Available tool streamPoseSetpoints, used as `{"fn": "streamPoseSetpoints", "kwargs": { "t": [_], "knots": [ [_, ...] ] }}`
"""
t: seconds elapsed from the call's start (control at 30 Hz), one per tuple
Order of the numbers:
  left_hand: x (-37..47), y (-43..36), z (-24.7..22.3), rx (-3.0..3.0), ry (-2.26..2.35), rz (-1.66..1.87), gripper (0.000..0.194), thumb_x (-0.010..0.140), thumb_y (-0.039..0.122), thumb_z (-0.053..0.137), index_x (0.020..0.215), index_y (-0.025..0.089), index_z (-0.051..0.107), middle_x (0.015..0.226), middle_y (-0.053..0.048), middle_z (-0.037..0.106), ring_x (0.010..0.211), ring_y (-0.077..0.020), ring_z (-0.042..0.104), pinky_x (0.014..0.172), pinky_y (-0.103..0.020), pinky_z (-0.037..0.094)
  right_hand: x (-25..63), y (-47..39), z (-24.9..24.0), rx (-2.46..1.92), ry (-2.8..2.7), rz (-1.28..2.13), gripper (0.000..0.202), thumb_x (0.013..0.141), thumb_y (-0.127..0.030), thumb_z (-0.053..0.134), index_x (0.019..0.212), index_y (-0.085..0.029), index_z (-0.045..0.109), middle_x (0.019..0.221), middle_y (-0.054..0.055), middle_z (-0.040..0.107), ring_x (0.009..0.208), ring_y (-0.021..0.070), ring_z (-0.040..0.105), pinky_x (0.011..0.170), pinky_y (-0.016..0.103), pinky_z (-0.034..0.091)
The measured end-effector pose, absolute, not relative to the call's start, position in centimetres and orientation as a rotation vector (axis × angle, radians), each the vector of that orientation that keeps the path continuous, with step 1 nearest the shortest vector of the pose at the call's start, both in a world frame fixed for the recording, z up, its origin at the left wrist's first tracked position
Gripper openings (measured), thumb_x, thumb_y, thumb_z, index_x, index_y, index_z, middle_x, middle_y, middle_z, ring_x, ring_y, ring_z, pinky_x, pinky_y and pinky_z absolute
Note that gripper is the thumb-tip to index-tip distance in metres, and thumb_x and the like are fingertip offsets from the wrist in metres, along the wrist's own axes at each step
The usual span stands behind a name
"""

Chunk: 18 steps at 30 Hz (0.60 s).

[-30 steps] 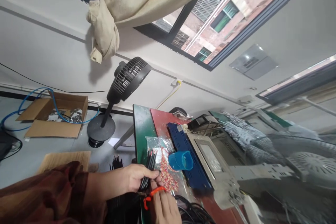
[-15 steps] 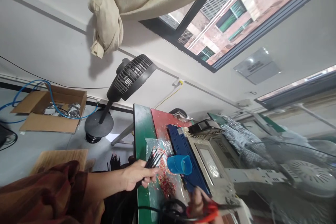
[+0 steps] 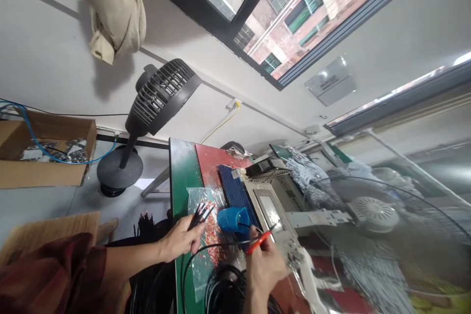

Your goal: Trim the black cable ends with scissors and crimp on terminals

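My left hand point(image 3: 183, 240) is closed around a bundle of black cables point(image 3: 198, 218) whose ends show short bare coloured wires. My right hand point(image 3: 265, 262) is closed on red-handled scissors point(image 3: 259, 243); its fingertips also seem to pinch a black cable beside the blue cup point(image 3: 228, 218). Just left of that hand, a coil of black cable point(image 3: 224, 287) lies at the near end of the table. Between the hands is a clear plastic bag point(image 3: 196, 270) strewn with small red, orange and white scraps point(image 3: 211, 235).
The cup rests against a dark blue tray point(image 3: 235, 189), with a beige machine point(image 3: 263, 196) on its right. A fan point(image 3: 160, 98) stands behind the green table point(image 3: 177, 176). On the floor are an open cardboard box point(image 3: 44, 171) and dark cables point(image 3: 145, 223).
My right hand has moved up and left toward the blue cup, with the scissors turned in it. My left hand still holds the bundle. The camera view has shifted to the right.
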<state>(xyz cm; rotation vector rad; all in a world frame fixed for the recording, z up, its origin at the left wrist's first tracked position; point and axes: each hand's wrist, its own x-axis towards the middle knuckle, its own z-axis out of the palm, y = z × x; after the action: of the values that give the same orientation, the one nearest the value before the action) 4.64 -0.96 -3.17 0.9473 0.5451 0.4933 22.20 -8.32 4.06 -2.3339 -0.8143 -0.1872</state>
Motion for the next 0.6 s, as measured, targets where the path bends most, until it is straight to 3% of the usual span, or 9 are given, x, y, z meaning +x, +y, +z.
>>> {"fn": "streamPoseSetpoints", "kwargs": {
  "t": [0.13,0.6],
  "knots": [
    [4.4,-1.0,-3.3,1.08,0.545,0.509,0.042,0.082,0.058,0.043,0.087,0.016,0.048,0.041,0.009,0.046,0.035,-0.0049,0.029,0.039,-0.017,0.024,22.6,-8.2,3.1,-2.415,-0.828,-0.199,0.051,0.072,-0.064,0.044,0.067,-0.018,0.066,0.043,0.0,0.048,0.047,0.0173,0.047,0.05,0.026,0.035],
    [4.8,-0.9,-4.0,1.203,0.575,0.489,0.042,0.086,0.055,0.04,0.091,0.014,0.052,0.042,0.009,0.046,0.037,-0.0048,0.032,0.044,-0.017,0.03,22.4,-8.1,4.1,-2.455,-0.832,-0.111,0.045,0.077,-0.056,0.046,0.074,-0.018,0.069,0.044,0.002,0.054,0.045,0.0189,0.052,0.048,0.027,0.038]
  ]
}}
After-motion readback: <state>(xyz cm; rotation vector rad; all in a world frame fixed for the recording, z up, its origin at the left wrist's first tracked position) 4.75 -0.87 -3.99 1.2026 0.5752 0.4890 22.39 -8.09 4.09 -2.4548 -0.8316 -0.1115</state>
